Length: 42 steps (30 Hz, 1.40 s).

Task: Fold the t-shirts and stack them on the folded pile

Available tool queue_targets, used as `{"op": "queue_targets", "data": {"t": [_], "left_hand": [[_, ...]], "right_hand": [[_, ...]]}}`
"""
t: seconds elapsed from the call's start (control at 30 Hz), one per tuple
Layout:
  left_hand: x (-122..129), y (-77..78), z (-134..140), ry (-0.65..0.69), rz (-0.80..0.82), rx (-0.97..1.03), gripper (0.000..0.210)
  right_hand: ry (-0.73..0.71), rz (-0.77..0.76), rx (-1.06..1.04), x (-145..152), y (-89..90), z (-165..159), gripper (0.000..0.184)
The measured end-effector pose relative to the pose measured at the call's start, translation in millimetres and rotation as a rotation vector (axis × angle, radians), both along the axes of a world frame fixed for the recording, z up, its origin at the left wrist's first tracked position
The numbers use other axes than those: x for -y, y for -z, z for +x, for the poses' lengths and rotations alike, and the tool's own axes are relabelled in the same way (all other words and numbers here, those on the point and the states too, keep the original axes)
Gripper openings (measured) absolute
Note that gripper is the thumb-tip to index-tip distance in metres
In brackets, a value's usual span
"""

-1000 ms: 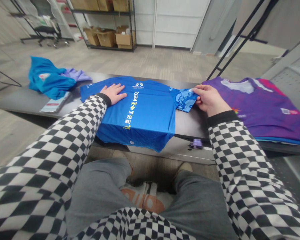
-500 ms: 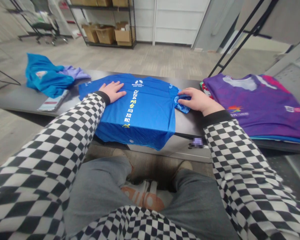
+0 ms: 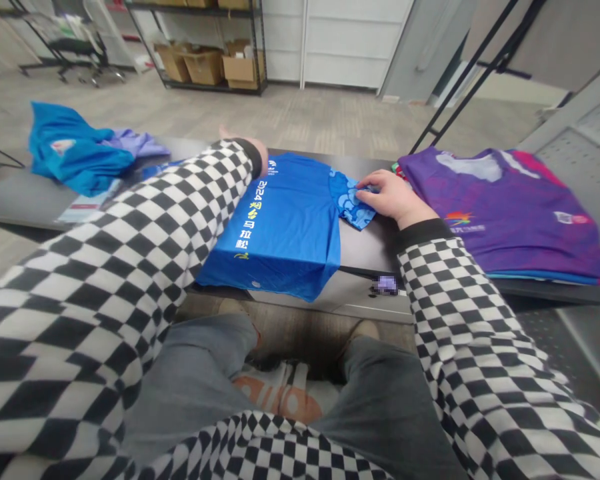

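Head view: blue shirt (image 3: 295, 227) lies front up on the grey table (image 3: 363, 248), right before me, lettering readable down its middle. Lower part drops over the near edge, so the hem hangs free.

My right hand (image 3: 394, 200) is at the patterned sleeve (image 3: 351, 202), fingertips on it, thumb and fingers close together, a narrow gap at most; whether cloth is pinched or just pressed, cannot tell. My left hand (image 3: 261, 153) is out at the far edge, by the collar side, mostly hidden behind its own cuff (image 3: 253, 159). Grip there: cannot tell, nor whether it touches fabric.

Progress, my call: early. Done: body spread out, patterned sleeve lying out to the side. Not done: no fold shows across the visible body, hem is off the tabletop, a few creases remain along the front drop. Blue bit past my left forearm is probably the other sleeve; state unclear, forearm covers most of that side.

Around it: purple shirt (image 3: 510, 213) lies flat to the right, on top of a pile with other layers peeking out below. Left end has a crumpled teal garment (image 3: 77, 157), lavender cloth (image 3: 143, 143) just beside, and a flat packet (image 3: 80, 211) partly under the teal one.
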<state>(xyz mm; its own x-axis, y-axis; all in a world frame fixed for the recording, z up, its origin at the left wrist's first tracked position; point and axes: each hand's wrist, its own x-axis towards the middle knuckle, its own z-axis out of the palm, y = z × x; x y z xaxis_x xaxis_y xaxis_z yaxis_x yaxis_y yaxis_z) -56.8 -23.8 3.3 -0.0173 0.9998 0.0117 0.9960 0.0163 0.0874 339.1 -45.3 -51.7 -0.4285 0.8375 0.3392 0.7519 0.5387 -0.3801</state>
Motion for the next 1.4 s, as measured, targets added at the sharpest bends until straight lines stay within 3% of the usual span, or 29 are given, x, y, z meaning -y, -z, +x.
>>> {"op": "queue_targets", "data": {"t": [0.1, 0.17, 0.23, 0.37, 0.57, 0.63, 0.73, 0.83, 0.93, 1.17, 1.4], "left_hand": [[7.8, 12.4, 73.8, 0.195, 0.092, 0.124, 0.067], [18.5, 28.0, 111.9, 0.359, 0.063, 0.189, 0.072], [26.4, 43.4, 133.0, 0.418, 0.001, 0.166, 0.081], [22.5, 55.5, 135.6, 0.409, -0.049, 0.102, 0.087], [-3.0, 31.2, 148.6, 0.328, -0.108, 0.076, 0.086], [-3.6, 28.7, 162.0, 0.271, -0.039, 0.075, 0.078], [2.3, 38.2, 177.8, 0.316, 0.093, 0.131, 0.074], [6.1, 53.0, 183.7, 0.425, 0.027, 0.167, 0.085], [2.7, 60.9, 183.4, 0.436, -0.029, 0.138, 0.095], [-10.9, 61.2, 186.2, 0.421, -0.057, 0.119, 0.102], [-20.5, 61.6, 190.9, 0.424, -0.054, 0.139, 0.099]], "right_hand": [[0.057, -0.042, -0.009, 2.7, -1.9, 1.9, 0.029], [0.067, -0.081, -0.027, 4.8, -3.7, 3.8, 0.028], [0.064, -0.11, -0.045, 5.6, -5.4, 6.5, 0.031], [0.063, -0.127, -0.054, 3.0, -8.0, 12.4, 0.037], [0.133, -0.156, -0.075, 1.0, -8.0, 17.4, 0.02], [0.168, -0.16, -0.078, 1.4, -7.6, 18.9, 0.015], [0.176, -0.122, -0.087, 1.9, -9.3, 19.6, 0.012], [0.153, -0.068, -0.088, 4.4, -13.3, 16.4, 0.015], [0.089, -0.13, -0.087, 9.7, -16.1, 10.6, 0.019], [0.095, -0.291, -0.155, 16.1, -16.5, 7.3, 0.021], [0.189, -0.094, -0.091, 6.0, -11.9, 18.0, 0.011]]}}
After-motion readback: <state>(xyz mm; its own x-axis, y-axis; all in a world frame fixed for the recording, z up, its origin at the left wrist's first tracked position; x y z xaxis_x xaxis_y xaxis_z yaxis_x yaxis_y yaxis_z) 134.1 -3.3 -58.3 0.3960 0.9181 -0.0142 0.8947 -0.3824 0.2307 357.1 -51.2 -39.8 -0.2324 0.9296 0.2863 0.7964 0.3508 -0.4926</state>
